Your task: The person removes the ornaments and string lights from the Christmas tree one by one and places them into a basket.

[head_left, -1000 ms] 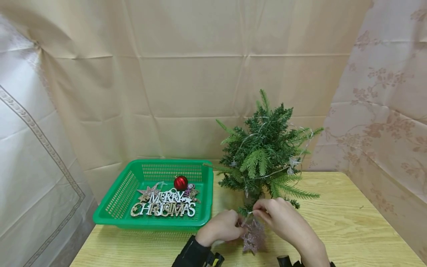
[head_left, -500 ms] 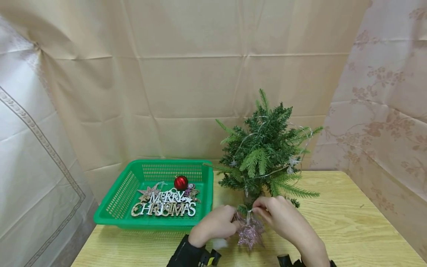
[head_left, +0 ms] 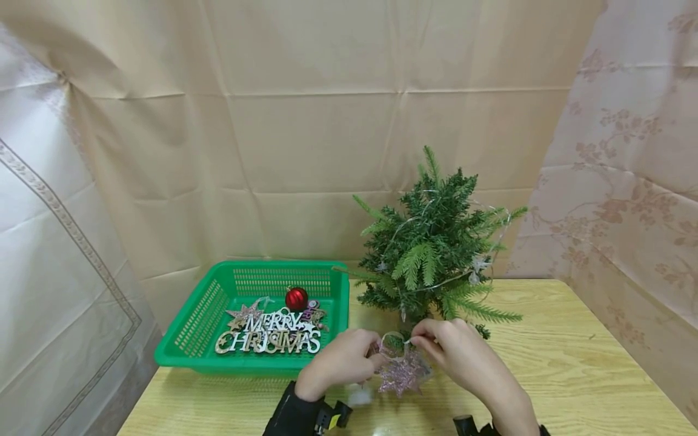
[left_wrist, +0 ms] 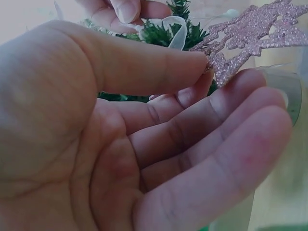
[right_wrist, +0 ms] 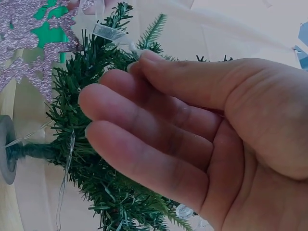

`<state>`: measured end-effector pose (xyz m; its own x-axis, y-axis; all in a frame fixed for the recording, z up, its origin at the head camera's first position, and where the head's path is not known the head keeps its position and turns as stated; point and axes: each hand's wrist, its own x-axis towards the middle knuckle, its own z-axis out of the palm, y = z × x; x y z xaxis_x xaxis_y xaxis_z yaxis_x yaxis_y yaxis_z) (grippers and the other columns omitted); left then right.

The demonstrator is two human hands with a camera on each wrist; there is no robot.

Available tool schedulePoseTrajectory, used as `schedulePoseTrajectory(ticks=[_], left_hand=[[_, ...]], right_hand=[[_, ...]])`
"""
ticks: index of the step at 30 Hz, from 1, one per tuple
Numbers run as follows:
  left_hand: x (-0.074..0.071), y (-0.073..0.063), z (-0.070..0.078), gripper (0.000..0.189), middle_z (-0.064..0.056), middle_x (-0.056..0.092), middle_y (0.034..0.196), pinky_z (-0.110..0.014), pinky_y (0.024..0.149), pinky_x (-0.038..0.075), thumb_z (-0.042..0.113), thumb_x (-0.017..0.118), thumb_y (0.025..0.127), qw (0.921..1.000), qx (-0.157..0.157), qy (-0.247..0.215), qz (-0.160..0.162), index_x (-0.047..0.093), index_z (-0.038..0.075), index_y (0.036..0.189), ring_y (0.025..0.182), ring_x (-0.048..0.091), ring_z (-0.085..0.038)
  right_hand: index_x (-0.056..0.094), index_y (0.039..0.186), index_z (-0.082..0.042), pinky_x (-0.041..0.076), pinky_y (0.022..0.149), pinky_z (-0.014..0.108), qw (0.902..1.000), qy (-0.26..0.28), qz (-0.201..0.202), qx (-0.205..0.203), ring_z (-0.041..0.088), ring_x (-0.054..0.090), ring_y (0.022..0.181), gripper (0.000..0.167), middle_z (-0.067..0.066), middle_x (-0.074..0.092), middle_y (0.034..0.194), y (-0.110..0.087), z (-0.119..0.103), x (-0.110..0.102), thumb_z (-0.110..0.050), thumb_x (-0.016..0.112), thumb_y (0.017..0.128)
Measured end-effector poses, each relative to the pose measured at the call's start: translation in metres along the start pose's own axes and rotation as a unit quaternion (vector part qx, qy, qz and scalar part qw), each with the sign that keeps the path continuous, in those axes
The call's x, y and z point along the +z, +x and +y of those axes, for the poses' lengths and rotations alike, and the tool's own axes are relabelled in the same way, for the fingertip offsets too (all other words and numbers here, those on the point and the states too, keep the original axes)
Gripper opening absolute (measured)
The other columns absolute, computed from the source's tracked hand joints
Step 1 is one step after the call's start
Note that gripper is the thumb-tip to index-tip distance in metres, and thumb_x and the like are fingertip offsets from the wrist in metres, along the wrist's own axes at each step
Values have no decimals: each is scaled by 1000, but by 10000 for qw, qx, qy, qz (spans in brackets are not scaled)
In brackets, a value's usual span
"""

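Low at the front of a small artificial Christmas tree [head_left: 425, 236], a pink glitter star ornament [head_left: 402, 374] hangs between my hands. My left hand [head_left: 343, 363] pinches one point of the star [left_wrist: 255, 36] between thumb and fingertips; its other fingers are loosely bent. My right hand [head_left: 463, 357] pinches the knotted end of the star's white ribbon [right_wrist: 108, 32] between thumb and index finger, just in front of the lowest branches. In the left wrist view the ribbon [left_wrist: 180, 34] forms a loop before a green branch tip.
Left of the tree stands a green basket [head_left: 191, 362] holding a red ball [head_left: 297, 299], a "Merry Christmas" sign [head_left: 267, 344] and star ornaments. A thin light string [head_left: 497, 242] winds round the tree. A small whitish object [head_left: 360, 395] lies beside my left hand.
My left hand has shifted left and slightly away from me, drawing the star along. The ribbon loop now shows as a rounder opening. My right hand has stayed nearly in place.
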<state>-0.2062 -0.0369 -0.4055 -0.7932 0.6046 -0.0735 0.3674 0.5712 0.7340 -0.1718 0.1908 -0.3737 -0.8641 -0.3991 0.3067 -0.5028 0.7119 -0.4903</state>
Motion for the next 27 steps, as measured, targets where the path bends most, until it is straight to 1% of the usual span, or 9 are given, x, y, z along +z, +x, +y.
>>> schedulePoseTrajectory(ticks=[3, 8, 11, 14, 17, 20, 24, 27], left_hand=[[-4, -2, -2, 13, 3, 60, 64, -23, 46, 41, 18, 64, 100, 9999, 106, -85, -34, 65, 12, 89, 50, 61, -18], [-11, -4, -4, 10, 3, 62, 68, -23, 49, 44, 17, 62, 101, 9996, 180, -183, -145, 67, 11, 95, 51, 57, -13], [-15, -6, -6, 10, 6, 64, 73, -25, 52, 48, 17, 62, 101, 9992, 166, -290, -204, 68, 9, 103, 54, 61, -15], [-19, -8, -8, 13, 6, 66, 77, -26, 54, 52, 18, 63, 101, 9988, 188, -389, -247, 68, 8, 107, 59, 64, -17], [-22, -10, -10, 13, 6, 67, 79, -27, 55, 53, 19, 63, 101, 9984, 203, -442, -291, 68, 9, 107, 63, 66, -17], [-26, -13, -12, 11, 3, 68, 82, -27, 56, 54, 19, 63, 101, 9982, 203, -445, -339, 68, 10, 105, 65, 66, -15], [-31, -16, -14, 9, 0, 69, 83, -27, 57, 54, 19, 64, 101, 9983, 231, -411, -350, 67, 11, 102, 62, 64, -10], [-33, -17, -15, 8, 0, 69, 81, -27, 59, 54, 19, 64, 101, 9983, 245, -391, -363, 67, 12, 99, 61, 64, -11]], right_hand=[[75, 98, -7, 49, 53, 21, 10000, 29, 30, -19, -4, 53, 55, 8, -8, 69, 78, 0, -1, 0, -12, 69, 97], [75, 98, -6, 48, 51, 20, 9999, -4, 130, -43, -5, 51, 54, 9, -8, 69, 78, 0, -2, 0, -12, 69, 97], [75, 98, -6, 47, 51, 20, 9999, -14, 154, -46, -5, 51, 54, 9, -8, 69, 77, 0, -2, 0, -13, 69, 97], [75, 98, -7, 47, 50, 20, 9999, -2, 145, -58, -5, 50, 53, 8, -8, 68, 77, -1, -3, 0, -12, 69, 97], [75, 98, -8, 46, 49, 21, 9999, 29, 116, -50, -4, 48, 51, 8, -10, 67, 76, -1, -3, 0, -13, 69, 97], [75, 98, -9, 44, 47, 22, 10000, 34, 79, -24, -4, 46, 50, 8, -12, 65, 75, -1, -4, 1, -14, 68, 98], [75, 98, -11, 43, 46, 22, 10000, 22, 45, -36, -3, 44, 49, 8, -15, 62, 73, 0, -4, 2, -16, 68, 98], [75, 99, -12, 42, 46, 22, 10000, 5, 45, -46, -3, 43, 48, 8, -16, 61, 72, 0, -5, 3, -16, 69, 98]])
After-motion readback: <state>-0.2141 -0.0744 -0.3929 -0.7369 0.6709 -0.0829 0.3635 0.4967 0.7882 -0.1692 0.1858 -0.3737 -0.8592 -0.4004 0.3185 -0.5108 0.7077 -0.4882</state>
